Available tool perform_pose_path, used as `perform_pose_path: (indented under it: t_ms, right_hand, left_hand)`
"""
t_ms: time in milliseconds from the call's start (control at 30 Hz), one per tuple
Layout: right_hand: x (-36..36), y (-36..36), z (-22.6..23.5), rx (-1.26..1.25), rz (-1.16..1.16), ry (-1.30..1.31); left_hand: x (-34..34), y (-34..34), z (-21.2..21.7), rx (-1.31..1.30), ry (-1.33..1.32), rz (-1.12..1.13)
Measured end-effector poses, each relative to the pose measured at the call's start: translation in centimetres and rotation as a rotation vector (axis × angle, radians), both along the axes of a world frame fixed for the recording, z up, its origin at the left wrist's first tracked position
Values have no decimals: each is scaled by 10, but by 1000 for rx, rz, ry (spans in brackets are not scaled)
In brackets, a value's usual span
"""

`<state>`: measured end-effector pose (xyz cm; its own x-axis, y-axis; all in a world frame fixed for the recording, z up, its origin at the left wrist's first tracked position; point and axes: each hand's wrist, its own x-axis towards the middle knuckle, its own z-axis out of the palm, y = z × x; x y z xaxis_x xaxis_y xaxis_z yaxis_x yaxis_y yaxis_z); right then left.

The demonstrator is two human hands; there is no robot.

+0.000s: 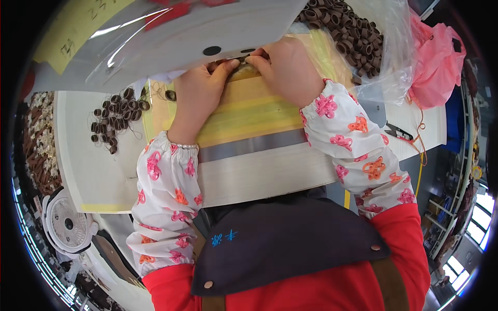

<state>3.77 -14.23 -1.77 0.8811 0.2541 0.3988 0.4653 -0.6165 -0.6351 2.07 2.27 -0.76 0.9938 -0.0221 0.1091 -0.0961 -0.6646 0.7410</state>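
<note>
The place looks like a workshop, with heaped brown rings (358, 37) and black snips (399, 132) on a worktable (259, 176) and shelving (442, 208) nearby.

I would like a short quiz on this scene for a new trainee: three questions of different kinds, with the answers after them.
1. Multiple choice. What lies on the table just to the right of the right sleeve? A) a white cup; B) black snips; C) a wooden ruler.
2. True or false. The left hand and the right hand are close together, with their fingertips near each other.
3. Compare. Which looks bigger: the left heap of brown rings or the upper-right heap of brown rings?

Key: 1. B. 2. True. 3. The upper-right heap of brown rings.
</note>
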Motion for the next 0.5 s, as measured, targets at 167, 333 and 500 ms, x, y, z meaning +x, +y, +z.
perform_pose_path:
  t_ms: [167,333,500]
  right_hand:
    - [2,4,-3,-18,32,-12]
    - [1,-2,1,8,29,18]
    - [-2,-2,1,-23,17,-5]
  left_hand:
    - [-1,3,3,10,143,74]
    - [2,-3,-2,-71,57,27]
    - [0,-3,2,90,22,24]
